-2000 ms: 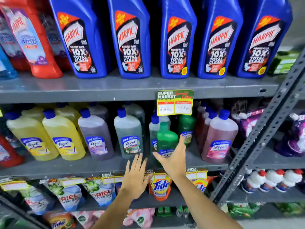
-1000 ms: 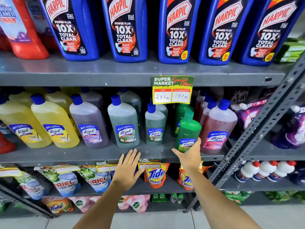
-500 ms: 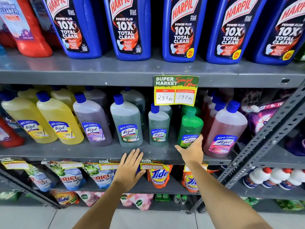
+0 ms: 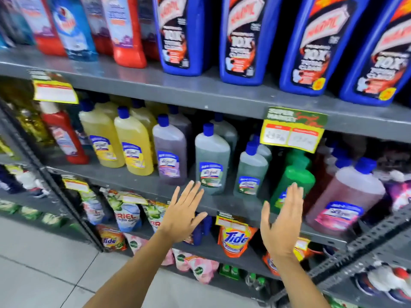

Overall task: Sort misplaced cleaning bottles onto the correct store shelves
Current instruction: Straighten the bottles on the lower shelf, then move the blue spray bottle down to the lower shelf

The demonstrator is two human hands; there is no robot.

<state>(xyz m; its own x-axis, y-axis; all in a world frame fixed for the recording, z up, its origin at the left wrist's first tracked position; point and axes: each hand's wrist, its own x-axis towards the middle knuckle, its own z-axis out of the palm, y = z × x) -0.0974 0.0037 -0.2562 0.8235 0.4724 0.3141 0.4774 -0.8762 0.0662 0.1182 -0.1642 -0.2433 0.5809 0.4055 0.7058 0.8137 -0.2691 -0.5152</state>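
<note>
A bright green bottle stands on the middle shelf between a small grey-green Lizol bottle and a pink Lizol bottle. My right hand is open, palm flat, just in front of the green bottle and apart from it. My left hand is open with fingers spread, below a larger grey-green Lizol bottle. Neither hand holds anything. A red bottle stands at the left end of the same shelf, beside yellow Lizol bottles.
Blue Harpic bottles fill the top shelf, with red and light-blue bottles to their left. A yellow price tag hangs from the top shelf edge. Tide and Ariel pouches sit below. A slanted grey metal brace crosses at right.
My right hand has let go of the green bottle, which now stands on the shelf, and has drawn back open. The view has swung left, showing more of the shelf's left end.
</note>
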